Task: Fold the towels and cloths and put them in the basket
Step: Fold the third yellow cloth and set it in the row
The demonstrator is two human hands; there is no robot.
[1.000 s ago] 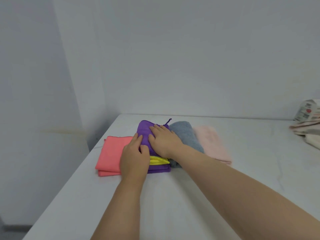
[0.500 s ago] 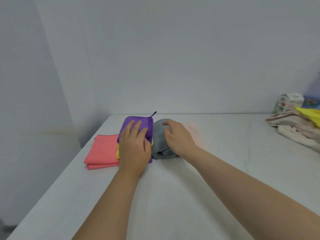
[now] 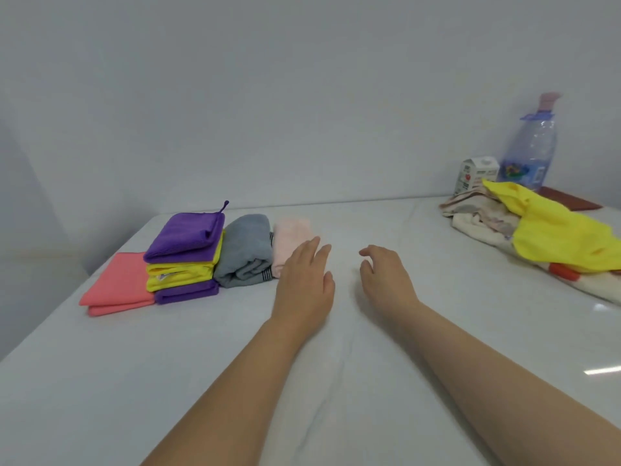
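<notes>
Folded cloths stacked, grey towel and pink towel beside, left hand straight-fingered, right hand loosely curled, both empty, unfolded pile at right

soft even light; glare on table right; slight blur, wide-angle distortion.

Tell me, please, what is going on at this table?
A person is folding laundry. Both the left hand and right hand are open and empty above the table. Folded pieces line its left side: coral cloth, purple-and-yellow stack, grey towel, pink towel. An unfolded heap waits at right. No basket shows.
</notes>
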